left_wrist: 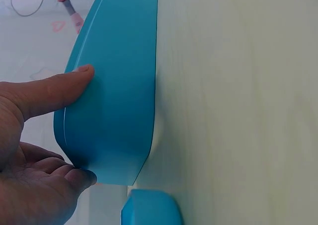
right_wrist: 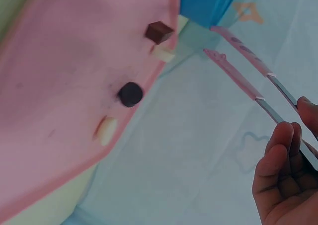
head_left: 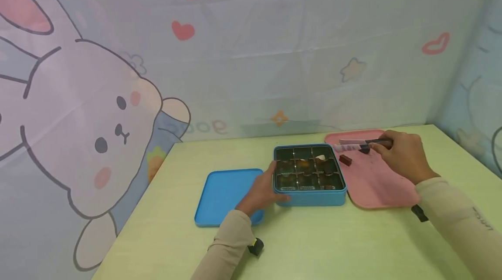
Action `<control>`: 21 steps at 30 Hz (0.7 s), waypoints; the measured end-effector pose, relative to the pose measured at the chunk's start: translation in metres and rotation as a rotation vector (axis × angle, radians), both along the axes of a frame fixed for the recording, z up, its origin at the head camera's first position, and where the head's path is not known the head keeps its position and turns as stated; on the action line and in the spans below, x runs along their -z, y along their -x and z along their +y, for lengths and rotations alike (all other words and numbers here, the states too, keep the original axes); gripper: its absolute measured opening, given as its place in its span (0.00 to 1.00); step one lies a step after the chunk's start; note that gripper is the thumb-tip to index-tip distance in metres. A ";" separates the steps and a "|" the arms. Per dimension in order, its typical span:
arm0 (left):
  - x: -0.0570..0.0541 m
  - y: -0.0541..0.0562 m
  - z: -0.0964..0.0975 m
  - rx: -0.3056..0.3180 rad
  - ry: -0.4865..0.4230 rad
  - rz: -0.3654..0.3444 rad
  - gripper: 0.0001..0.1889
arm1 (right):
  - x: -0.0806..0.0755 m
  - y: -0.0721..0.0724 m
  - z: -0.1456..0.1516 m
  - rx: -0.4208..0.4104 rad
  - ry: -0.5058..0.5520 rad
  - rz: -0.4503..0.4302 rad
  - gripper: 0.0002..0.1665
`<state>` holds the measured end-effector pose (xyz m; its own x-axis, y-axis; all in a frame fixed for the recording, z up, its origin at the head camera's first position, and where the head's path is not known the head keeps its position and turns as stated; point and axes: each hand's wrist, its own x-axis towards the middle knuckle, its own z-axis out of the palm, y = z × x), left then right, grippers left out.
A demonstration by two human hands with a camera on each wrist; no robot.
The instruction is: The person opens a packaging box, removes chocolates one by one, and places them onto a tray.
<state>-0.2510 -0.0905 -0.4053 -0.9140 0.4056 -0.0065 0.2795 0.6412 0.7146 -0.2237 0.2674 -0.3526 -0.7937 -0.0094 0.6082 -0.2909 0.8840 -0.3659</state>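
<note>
My left hand (head_left: 262, 190) holds the front left corner of a blue square tin (left_wrist: 114, 71), thumb on one side wall and fingers round the other. Inside the tin is a clear divided insert (head_left: 296, 170) with some brown, orange and white pieces, hard to tell apart. Tongs (right_wrist: 263, 101) with pinkish tips are gripped by my right hand (head_left: 405, 156); their tips stand apart with nothing between them, above the pink tray (head_left: 376, 193) near the tin's right edge. A brown chocolate block (right_wrist: 159, 32), a dark round piece (right_wrist: 130, 95) and pale pieces (right_wrist: 107, 130) lie on that tray.
A blue lid (head_left: 219, 197) lies on the table left of the tin, partly behind my left forearm. The pale yellow-green table (head_left: 313, 245) meets a printed cloth backdrop (head_left: 274, 62) at the back. More cloth hangs at the right side.
</note>
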 end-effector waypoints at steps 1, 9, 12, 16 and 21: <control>-0.001 0.000 -0.001 -0.001 0.001 0.002 0.59 | -0.003 0.000 -0.003 -0.008 0.004 0.010 0.10; -0.003 0.002 -0.004 0.001 0.023 0.034 0.60 | -0.019 -0.007 -0.040 -0.121 0.046 -0.007 0.08; 0.001 0.001 -0.006 0.011 0.032 0.060 0.59 | -0.023 -0.010 -0.056 -0.168 0.006 -0.025 0.08; 0.006 0.001 -0.006 0.016 0.037 0.077 0.59 | -0.027 -0.010 -0.073 -0.224 -0.053 -0.130 0.09; 0.006 0.003 -0.001 0.002 0.025 0.076 0.59 | -0.037 -0.002 -0.091 -0.222 -0.150 -0.255 0.13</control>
<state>-0.2537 -0.0918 -0.4115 -0.9115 0.4079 0.0524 0.3333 0.6581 0.6751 -0.2213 0.1764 -0.3159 -0.8883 -0.2725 0.3696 -0.3978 0.8588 -0.3229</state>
